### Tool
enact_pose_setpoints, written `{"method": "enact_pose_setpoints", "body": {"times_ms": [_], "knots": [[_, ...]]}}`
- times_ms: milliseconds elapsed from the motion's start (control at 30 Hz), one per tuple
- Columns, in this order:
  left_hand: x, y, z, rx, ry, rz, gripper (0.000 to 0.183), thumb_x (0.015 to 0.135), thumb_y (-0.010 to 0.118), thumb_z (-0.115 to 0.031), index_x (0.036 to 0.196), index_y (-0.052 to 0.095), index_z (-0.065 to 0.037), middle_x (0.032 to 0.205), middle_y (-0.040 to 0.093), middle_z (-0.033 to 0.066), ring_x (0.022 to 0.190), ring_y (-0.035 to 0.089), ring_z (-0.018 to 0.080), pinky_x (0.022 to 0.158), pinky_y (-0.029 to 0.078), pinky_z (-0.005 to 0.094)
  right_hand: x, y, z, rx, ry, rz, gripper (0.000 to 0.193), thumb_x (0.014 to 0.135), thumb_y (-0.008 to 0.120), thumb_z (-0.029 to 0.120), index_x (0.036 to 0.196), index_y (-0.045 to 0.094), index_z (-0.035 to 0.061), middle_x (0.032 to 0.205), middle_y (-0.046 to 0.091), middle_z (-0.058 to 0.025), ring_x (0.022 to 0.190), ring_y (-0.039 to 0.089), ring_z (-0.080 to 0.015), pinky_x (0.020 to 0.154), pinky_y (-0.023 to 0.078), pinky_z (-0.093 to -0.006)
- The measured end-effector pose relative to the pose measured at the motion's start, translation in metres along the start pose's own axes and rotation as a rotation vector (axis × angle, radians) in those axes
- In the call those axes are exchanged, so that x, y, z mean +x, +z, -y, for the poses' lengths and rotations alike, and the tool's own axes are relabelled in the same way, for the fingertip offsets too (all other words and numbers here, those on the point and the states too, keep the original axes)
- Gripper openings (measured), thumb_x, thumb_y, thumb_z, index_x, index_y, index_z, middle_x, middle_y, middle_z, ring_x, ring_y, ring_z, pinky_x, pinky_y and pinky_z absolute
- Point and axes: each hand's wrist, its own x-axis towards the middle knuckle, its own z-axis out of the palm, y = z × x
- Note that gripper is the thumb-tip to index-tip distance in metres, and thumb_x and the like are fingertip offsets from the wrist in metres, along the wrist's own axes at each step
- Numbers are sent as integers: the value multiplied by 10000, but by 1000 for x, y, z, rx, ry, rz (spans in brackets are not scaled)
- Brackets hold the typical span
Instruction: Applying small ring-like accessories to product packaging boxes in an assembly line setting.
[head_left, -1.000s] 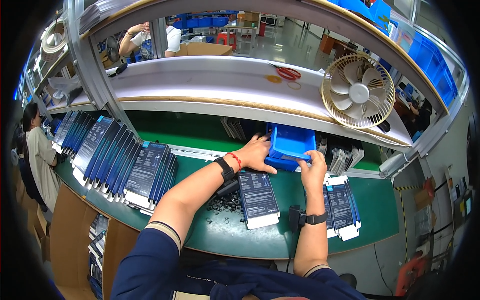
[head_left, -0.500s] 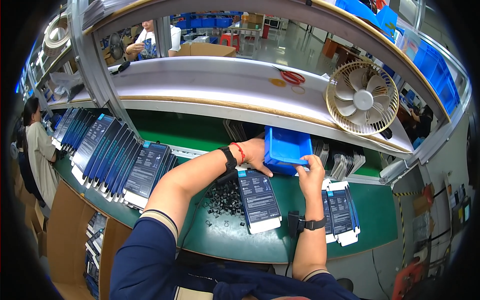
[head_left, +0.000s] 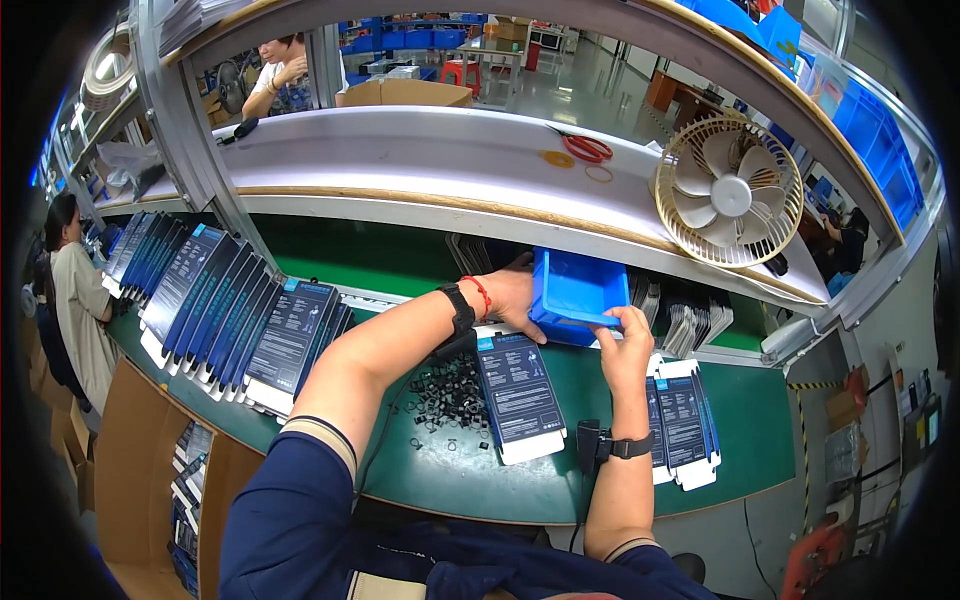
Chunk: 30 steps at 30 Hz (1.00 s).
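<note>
A blue plastic bin (head_left: pixel 570 322) is held between my two hands at the front of the lower shelf, its open side tilted toward me. My left hand (head_left: pixel 512 300) presses along its left wall, thumb at the lower front corner. Thumb and fingers of my right hand (head_left: pixel 626 340) pinch its front rim at the right corner. Just below lies a dark blue printed carton (head_left: pixel 522 400) with a white end flap. Beside that carton, a heap of small black ring-like clips (head_left: pixel 445 395) spreads over the green table (head_left: pixel 420 485).
Dark blue cartons (head_left: pixel 225 310) stand in leaning rows at left; more cartons (head_left: pixel 683 425) lie at right. A fan (head_left: pixel 730 195) and red-handled scissors (head_left: pixel 588 148) occupy the upper shelf (head_left: pixel 400 150). An open cardboard box (head_left: pixel 235 500) stands lower left. Other people are left and behind the shelf.
My hands and the bin have hardly moved; the whole view has shifted slightly. Behind the shelf, the other person has raised a hand.
</note>
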Motion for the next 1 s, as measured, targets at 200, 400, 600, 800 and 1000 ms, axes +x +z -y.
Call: {"method": "enact_pose_setpoints", "body": {"times_ms": [200,400,600,800,1000], "knots": [[1,18,13,15,59,-49,800,645,780,-593,1237,599,-87,1153,628,234,1129,532,431,1057,322,516,0,2,-6,-20,-9,-23,211,711,755,24,876,625,9,969,624,-160,897,625,-342,801,494,-377],[-1,25,11,-27,109,-147,837,655,768,-617,1266,571,-79,1207,597,233,1162,513,425,1070,297,531,-1,2,-4,-5,0,-5,216,709,754,25,884,629,9,962,623,-164,894,625,-347,797,494,-386],[-1,25,8,-93,86,-173,905,644,756,-644,1314,519,-84,1234,576,241,1194,502,421,1107,240,544,-2,3,-5,-15,-8,-12,218,709,755,27,887,630,10,955,624,-163,889,625,-352,792,494,-388],[-2,27,10,-60,113,-199,839,664,755,-629,1283,560,-97,1259,569,221,1201,492,418,1100,238,564,-1,3,-4,-20,-5,-8,221,710,759,39,889,632,11,959,624,-166,890,624,-355,785,494,-391],[-1,26,9,-70,102,-174,845,664,748,-638,1296,555,-112,1265,564,221,1213,480,419,1099,233,574,-2,3,-4,-21,0,-6,213,709,757,40,880,634,14,958,624,-165,892,624,-351,783,495,-391]]}}
